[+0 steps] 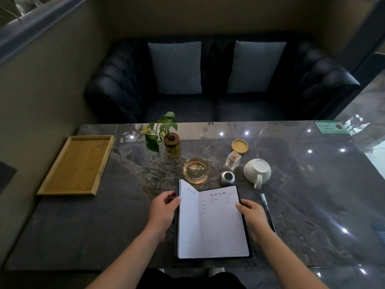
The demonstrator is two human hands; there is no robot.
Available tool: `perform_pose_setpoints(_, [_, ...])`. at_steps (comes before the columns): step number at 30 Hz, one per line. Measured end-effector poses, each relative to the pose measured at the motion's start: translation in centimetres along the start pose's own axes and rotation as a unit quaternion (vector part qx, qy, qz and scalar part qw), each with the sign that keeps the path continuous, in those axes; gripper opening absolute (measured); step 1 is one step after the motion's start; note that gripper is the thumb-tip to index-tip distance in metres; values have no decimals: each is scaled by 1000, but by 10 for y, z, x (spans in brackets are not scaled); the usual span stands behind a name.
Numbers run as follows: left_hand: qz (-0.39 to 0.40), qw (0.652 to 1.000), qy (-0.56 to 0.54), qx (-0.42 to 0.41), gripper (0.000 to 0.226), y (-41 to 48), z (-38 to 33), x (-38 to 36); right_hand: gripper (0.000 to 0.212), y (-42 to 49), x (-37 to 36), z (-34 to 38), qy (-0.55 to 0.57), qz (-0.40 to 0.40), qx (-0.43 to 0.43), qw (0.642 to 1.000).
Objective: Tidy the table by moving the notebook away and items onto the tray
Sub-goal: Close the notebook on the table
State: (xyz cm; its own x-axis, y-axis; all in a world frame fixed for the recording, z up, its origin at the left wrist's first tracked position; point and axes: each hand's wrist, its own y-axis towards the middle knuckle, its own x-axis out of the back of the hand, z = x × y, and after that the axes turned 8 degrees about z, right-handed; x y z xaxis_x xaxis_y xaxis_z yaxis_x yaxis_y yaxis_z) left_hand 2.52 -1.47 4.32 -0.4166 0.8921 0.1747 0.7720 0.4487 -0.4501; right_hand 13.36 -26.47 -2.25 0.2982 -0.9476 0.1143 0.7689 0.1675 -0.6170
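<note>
An open notebook (216, 224) with white pages and a dark cover lies near the table's front edge. My left hand (161, 213) grips its left cover, which is lifted up from the table. My right hand (253, 217) holds the right edge down. A bare wooden tray (77, 163) sits at the far left. Behind the notebook stand a glass ashtray (196, 170), a small silver round object (228, 177), a clear toothpick holder (233, 161), a tipped white mug (258, 171) and a round bamboo coaster (239, 146). A pen (267, 212) lies right of my right hand.
A small plant in a wood-topped jar (171, 146) stands at the back of the marble table (312, 195). A green card (331, 127) lies at the far right corner. A dark sofa (220, 84) with two grey cushions is beyond the table.
</note>
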Motion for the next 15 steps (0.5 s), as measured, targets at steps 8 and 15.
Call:
perform_pose_setpoints(8, [74,991,88,-64,28,-8,-19,-60,36,-12,0,7,12,56,17,998])
perform_pose_setpoints(15, [143,970,186,-61,28,-12,-6,-83,47,-15,0,7,-35,93,62,993])
